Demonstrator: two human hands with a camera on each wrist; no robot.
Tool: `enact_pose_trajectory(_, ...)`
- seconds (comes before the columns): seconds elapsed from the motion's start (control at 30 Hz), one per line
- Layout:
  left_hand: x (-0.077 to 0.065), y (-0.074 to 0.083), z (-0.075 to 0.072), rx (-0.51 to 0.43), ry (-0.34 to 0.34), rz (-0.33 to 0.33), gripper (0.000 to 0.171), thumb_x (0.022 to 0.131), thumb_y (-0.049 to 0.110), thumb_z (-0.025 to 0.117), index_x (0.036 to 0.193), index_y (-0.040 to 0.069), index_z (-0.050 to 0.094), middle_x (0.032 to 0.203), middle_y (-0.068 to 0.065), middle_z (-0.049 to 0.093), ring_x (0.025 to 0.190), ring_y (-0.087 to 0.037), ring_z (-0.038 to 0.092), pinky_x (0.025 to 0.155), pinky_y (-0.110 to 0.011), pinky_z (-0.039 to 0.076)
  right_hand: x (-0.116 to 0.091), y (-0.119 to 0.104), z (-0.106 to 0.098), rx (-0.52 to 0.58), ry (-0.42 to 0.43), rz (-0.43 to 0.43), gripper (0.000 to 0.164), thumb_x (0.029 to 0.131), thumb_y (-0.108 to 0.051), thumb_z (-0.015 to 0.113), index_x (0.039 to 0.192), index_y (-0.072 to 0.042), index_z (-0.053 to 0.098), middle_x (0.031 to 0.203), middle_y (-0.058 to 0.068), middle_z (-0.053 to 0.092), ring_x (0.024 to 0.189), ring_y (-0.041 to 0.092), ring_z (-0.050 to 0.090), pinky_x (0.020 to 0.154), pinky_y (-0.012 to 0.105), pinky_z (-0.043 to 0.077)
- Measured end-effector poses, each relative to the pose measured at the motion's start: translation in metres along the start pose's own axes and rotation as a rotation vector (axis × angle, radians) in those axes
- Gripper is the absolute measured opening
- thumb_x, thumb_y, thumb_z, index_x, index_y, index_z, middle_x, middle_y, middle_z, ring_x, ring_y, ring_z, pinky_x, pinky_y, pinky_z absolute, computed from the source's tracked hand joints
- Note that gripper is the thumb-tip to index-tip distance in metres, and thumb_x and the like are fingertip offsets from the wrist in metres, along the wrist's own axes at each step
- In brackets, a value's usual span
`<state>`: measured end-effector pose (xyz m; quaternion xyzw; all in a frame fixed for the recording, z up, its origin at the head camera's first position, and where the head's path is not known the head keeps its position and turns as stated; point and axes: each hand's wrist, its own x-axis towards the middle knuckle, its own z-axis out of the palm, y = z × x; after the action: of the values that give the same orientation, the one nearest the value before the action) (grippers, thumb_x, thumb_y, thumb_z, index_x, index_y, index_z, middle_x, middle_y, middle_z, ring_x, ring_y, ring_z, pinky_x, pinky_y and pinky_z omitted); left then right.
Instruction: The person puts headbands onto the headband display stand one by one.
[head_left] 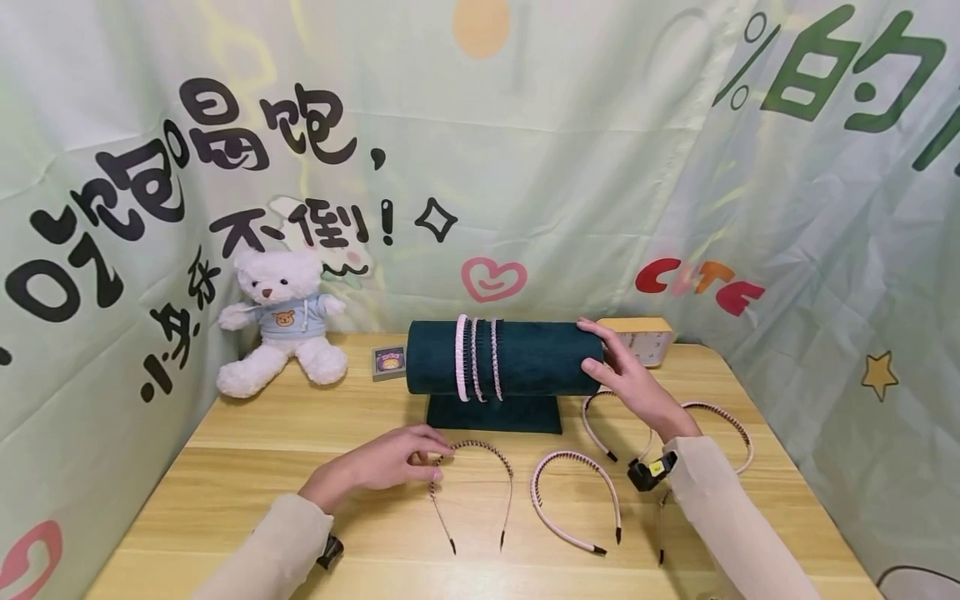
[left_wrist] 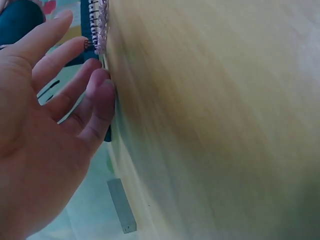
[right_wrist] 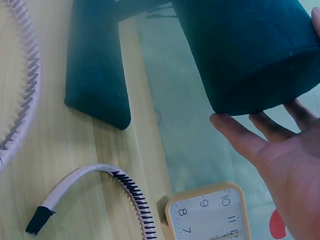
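Observation:
A dark green velvet headband stand (head_left: 540,358) with a thick horizontal roll carries three headbands, one wide pink (head_left: 461,358) and two thin. My right hand (head_left: 637,387) holds the roll's right end, thumb on the front and a finger over the top; in the right wrist view several fingertips touch the end's edge. My left hand (head_left: 386,458) is at the upper left of a thin beaded headband (head_left: 483,444) lying before the stand. Its fingers are loosely bent in the left wrist view, beside the beads (left_wrist: 101,25); whether they touch is unclear.
A pink headband (head_left: 576,456) lies right of the beaded one. More headbands (head_left: 738,429) lie around my right forearm, partly hidden. A yellow clock (head_left: 651,340) stands behind my right hand. A small grey box (head_left: 388,363) and a white teddy bear (head_left: 281,321) are at back left.

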<state>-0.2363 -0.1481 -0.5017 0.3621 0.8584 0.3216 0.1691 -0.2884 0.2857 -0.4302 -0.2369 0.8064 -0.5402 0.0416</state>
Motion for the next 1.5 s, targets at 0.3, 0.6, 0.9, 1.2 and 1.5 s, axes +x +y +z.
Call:
enact_pose_trajectory(0.3,-0.008,0.001,-0.006,0.001,-0.015,-0.014,0.038,0.106,0.035,0.073,0.136,0.012,0.077,0.14,-0.006,0.068,0.107,-0.006,0.065,0.098,-0.032,0.06,-0.001,0.0,0.001,0.01,0.003,0.002,0.062,0.117,-0.022,0.052,0.174,-0.025,0.025,0.183,0.004,0.011,0.159,0.045,0.029,0.107,0.011,0.043)
enact_pose_trajectory(0.6,-0.017,-0.008,-0.008,-0.025,0.011,-0.015,0.026,0.107,0.031,0.073,0.127,0.017,0.08,0.13,0.0,0.07,0.104,-0.004,0.065,0.097,-0.031,0.059,-0.001,-0.002,-0.001,-0.029,0.005,0.014,0.063,0.117,-0.024,0.051,0.174,-0.024,0.024,0.184,0.005,0.011,0.161,0.046,0.026,0.124,0.054,0.04)
enact_pose_trajectory(0.9,-0.004,-0.002,0.001,0.058,-0.001,-0.013,0.037,0.107,0.036,0.072,0.138,0.016,0.077,0.149,-0.004,0.063,0.137,-0.027,0.058,0.117,-0.047,0.051,-0.001,-0.002,0.001,-0.015,0.008,0.004,0.062,0.117,-0.021,0.051,0.174,-0.022,0.024,0.184,0.003,0.01,0.164,0.047,0.019,0.125,0.076,0.026)
enact_pose_trajectory(1.2,-0.006,-0.001,0.002,0.064,0.014,-0.034,0.045,0.108,0.04,0.07,0.142,0.012,0.074,0.148,-0.002,0.064,0.14,-0.028,0.057,0.118,-0.051,0.049,0.0,-0.002,0.0,-0.031,0.007,0.01,0.063,0.117,-0.023,0.051,0.174,-0.022,0.024,0.184,0.002,0.012,0.161,0.044,0.026,0.12,0.034,0.042)
enact_pose_trajectory(1.5,-0.014,-0.007,-0.005,0.006,0.067,-0.017,0.028,0.111,0.026,0.065,0.134,0.015,0.078,0.139,-0.001,0.069,0.129,-0.023,0.065,0.109,-0.038,0.057,-0.002,-0.004,0.001,-0.002,0.005,0.009,0.063,0.117,-0.024,0.052,0.173,-0.029,0.025,0.184,0.002,0.01,0.165,0.045,0.018,0.126,0.075,0.026)
